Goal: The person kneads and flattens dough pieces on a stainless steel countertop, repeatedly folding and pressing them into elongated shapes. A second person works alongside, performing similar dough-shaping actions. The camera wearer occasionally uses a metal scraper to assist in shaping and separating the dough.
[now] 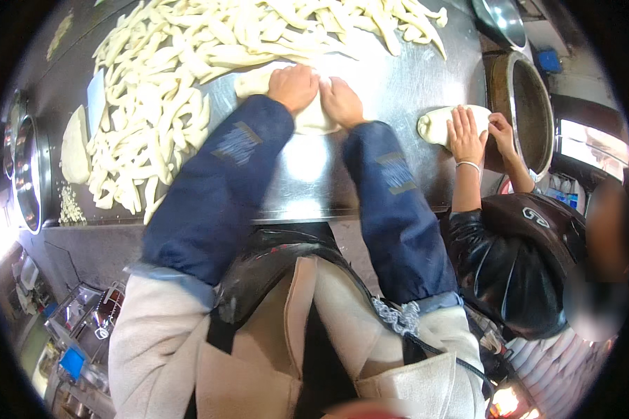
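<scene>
A pale slab of dough (pixel 314 121) lies on the shiny metal worktop (pixel 304 173) in front of me. My left hand (pixel 295 86) presses on it with curled fingers, close to its upper edge. Just to the right, almost touching it, my right hand (pixel 342 100) rests on the same dough, fingers bent down. The dough reaches out to the left past my left hand. Both hands partly hide it, and glare washes out its right and upper edges, so I cannot tell whether the fingers grip it or only press.
Many dough strips (pixel 178 99) are heaped beyond and left of my hands. A scraper-like flat piece (pixel 96 102) stands by a dough slab (pixel 76 146). At right, a co-worker's hands (pixel 467 133) press another dough piece (pixel 440 125) beside a large round tub (pixel 527 115). Metal basins (pixel 29 173) stand at left.
</scene>
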Motion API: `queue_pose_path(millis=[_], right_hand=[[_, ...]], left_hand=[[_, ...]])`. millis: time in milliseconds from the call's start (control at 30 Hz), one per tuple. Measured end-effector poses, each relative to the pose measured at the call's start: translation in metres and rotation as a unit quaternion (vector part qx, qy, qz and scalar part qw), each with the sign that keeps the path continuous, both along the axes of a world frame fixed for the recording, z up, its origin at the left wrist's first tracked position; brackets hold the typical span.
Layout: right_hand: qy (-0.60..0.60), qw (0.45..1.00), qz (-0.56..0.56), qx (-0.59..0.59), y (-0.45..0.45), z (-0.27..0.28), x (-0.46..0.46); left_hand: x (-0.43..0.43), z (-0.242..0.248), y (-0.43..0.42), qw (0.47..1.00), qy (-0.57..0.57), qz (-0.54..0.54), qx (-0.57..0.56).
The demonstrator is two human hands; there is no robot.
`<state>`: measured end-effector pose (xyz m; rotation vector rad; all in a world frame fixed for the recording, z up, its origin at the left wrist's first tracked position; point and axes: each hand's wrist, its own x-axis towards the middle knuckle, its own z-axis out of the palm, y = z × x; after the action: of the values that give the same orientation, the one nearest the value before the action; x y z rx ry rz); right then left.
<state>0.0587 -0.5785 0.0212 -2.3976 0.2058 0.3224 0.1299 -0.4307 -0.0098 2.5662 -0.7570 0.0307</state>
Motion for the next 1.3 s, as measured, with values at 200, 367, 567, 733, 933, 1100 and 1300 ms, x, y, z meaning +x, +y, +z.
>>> queue_pose_path(millis=[200,367,567,733,933,1100,1300], right_hand=[[-0.114,0.979,0.161,0.054,0.045,0.038,-0.116],[-0.073,0.988,0.069,0.115,0.076,0.043,-0.152],[-0.221,0.927,0.177,-0.244,0.112,0.056,-0.191],[-0.140,0.964,0.214,-0.064,0.125,0.033,-0.192],[-0.161,0.984,0.055,0.054,0.091,0.044,-0.068],[-0.232,0.944,0.228,-0.055,0.112,-0.017,0.006],[-0.239,0.942,0.231,-0.035,0.100,-0.045,0.053]], left_hand=[[-0.069,0.001,0.110,0.977,0.159,0.138,0.023],[-0.114,0.007,0.140,0.549,0.623,0.309,-0.464],[-0.083,0.034,0.122,0.830,0.321,0.100,-0.444],[-0.094,0.014,0.106,0.986,0.156,0.046,0.034],[-0.071,0.000,0.079,0.998,0.002,-0.058,-0.032],[-0.068,-0.027,0.063,0.996,-0.035,0.007,-0.084],[-0.035,-0.028,0.054,0.997,-0.006,0.027,0.072]])
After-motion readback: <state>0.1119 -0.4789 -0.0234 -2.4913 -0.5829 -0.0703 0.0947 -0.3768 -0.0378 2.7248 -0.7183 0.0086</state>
